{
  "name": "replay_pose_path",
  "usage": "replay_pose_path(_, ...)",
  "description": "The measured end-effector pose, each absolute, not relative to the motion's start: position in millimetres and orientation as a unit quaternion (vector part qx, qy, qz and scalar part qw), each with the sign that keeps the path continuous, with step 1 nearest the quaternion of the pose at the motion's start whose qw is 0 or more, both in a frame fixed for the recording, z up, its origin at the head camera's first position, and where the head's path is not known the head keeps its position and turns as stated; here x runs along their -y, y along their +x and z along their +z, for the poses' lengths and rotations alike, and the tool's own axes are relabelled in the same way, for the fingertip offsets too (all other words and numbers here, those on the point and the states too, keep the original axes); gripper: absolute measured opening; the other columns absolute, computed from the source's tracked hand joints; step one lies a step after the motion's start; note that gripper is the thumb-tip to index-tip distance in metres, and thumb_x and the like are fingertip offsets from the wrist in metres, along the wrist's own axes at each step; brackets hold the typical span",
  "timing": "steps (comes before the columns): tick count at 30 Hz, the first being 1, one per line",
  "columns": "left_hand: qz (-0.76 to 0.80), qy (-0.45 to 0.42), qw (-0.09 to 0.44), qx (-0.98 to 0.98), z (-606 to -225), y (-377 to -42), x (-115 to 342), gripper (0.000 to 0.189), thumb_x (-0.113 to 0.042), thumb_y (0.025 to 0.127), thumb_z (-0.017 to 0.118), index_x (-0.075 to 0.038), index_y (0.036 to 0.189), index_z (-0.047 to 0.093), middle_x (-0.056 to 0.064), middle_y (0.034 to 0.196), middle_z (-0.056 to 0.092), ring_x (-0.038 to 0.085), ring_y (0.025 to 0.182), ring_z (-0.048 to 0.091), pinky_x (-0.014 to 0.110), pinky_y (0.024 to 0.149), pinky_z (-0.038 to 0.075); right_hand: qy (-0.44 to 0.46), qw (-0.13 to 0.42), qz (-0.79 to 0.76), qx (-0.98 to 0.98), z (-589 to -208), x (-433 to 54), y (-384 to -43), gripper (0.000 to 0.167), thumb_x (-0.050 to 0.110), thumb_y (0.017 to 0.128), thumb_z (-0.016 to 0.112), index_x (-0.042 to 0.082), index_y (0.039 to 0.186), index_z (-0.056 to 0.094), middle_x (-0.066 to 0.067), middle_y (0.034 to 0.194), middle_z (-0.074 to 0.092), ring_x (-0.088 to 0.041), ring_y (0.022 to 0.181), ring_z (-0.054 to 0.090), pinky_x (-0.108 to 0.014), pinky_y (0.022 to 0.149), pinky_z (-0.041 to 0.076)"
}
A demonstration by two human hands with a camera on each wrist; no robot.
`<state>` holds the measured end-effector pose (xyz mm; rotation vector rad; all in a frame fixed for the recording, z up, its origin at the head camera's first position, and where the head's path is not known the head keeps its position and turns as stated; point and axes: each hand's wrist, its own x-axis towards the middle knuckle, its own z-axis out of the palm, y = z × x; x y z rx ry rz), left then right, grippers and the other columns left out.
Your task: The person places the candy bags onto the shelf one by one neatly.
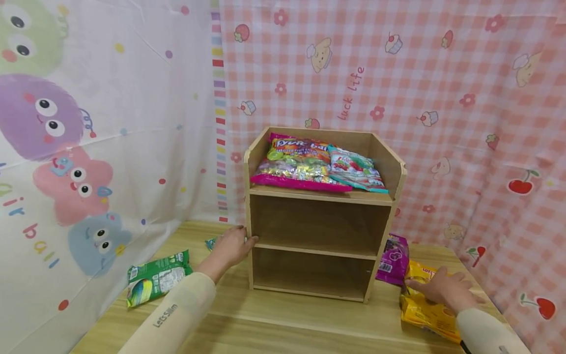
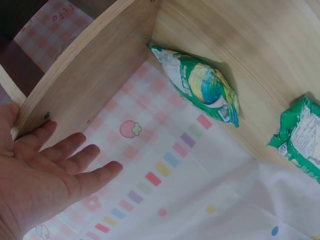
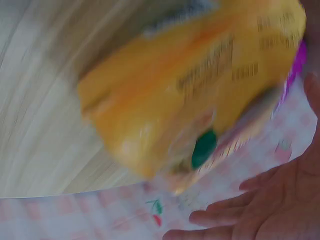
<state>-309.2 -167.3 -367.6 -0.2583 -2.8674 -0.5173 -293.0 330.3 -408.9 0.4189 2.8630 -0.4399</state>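
Observation:
A small wooden shelf unit stands on the table. My left hand holds its left side panel, the front edge between thumb and index finger; the other fingers spread loosely outside. Two candy bags lie on its top tier: a pink-edged one and a smaller teal-and-white one. At the right, my right hand reaches over a yellow bag, fingers spread and thumb near the bag's left side. The bag looks blurred in the right wrist view. Beside it lies a purple bag, partly behind the shelf.
Left of the shelf lies a green bag. Another green bag sits farther back, mostly covered by my left hand in the head view. Printed cloths hang behind and at both sides of the wooden table.

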Motion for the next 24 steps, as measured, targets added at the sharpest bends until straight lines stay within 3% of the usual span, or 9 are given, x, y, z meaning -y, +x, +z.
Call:
replay_pose_path(2,-0.176,-0.088,0.11,0.974,-367.8,-309.3,167.5,0.049,-0.033,0.102,0.053,0.013,0.115,0.063,0.029,0.133,0.055,0.047,0.12,0.053,0.061,0.097,0.044,0.167,0.094,-0.141,-0.971,-419.3,-319.7,-293.5,0.146,0.088,0.065,0.061,-0.024,0.141,0.008,-0.06,0.134,0.001,-0.075,0.126,0.003,-0.086,0.093,0.011)
replay_pose_path(8,-0.178,-0.086,0.106,0.975,-367.8,-308.4,166.6,0.051,-0.034,0.102,0.053,0.014,0.119,0.061,0.029,0.135,0.054,0.047,0.122,0.052,0.06,0.098,0.044,0.171,0.094,-0.114,-0.974,-442.0,-306.3,-293.9,0.12,0.065,0.08,0.067,-0.026,0.139,0.017,-0.059,0.133,0.014,-0.073,0.123,0.018,-0.085,0.092,0.021)
replay_pose_path(11,-0.177,-0.087,0.107,0.974,-367.2,-308.1,166.3,0.051,-0.034,0.102,0.053,0.014,0.118,0.062,0.029,0.135,0.054,0.047,0.122,0.052,0.06,0.097,0.044,0.144,0.076,-0.1,-0.982,-444.1,-304.8,-294.0,0.102,0.057,0.083,0.069,-0.026,0.132,0.033,-0.056,0.126,0.029,-0.07,0.118,0.031,-0.084,0.088,0.027)
replay_pose_path(15,-0.177,-0.086,0.106,0.975,-367.2,-307.3,166.6,0.051,-0.033,0.102,0.053,0.014,0.119,0.061,0.029,0.135,0.054,0.047,0.122,0.052,0.06,0.097,0.044,0.082,0.038,-0.048,-0.995,-438.5,-307.2,-292.0,0.085,0.056,0.081,0.07,-0.02,0.113,0.052,-0.044,0.105,0.052,-0.062,0.097,0.052,-0.083,0.08,0.035)
replay_pose_path(21,-0.175,-0.081,0.098,0.976,-368.6,-307.0,167.9,0.052,-0.034,0.103,0.052,0.014,0.122,0.06,0.029,0.137,0.052,0.047,0.123,0.051,0.061,0.098,0.043,0.036,0.068,-0.004,-0.997,-432.6,-308.9,-288.1,0.064,0.06,0.087,0.064,-0.004,0.098,0.07,-0.033,0.097,0.065,-0.054,0.085,0.061,-0.078,0.076,0.042)
replay_pose_path(24,-0.171,-0.08,0.1,0.977,-368.4,-307.1,167.5,0.052,-0.034,0.103,0.052,0.013,0.121,0.061,0.028,0.136,0.053,0.047,0.122,0.052,0.06,0.097,0.044,0.04,0.083,-0.013,-0.996,-433.0,-308.1,-288.9,0.049,0.046,0.091,0.064,-0.003,0.097,0.07,-0.029,0.095,0.065,-0.046,0.084,0.062,-0.072,0.075,0.047)
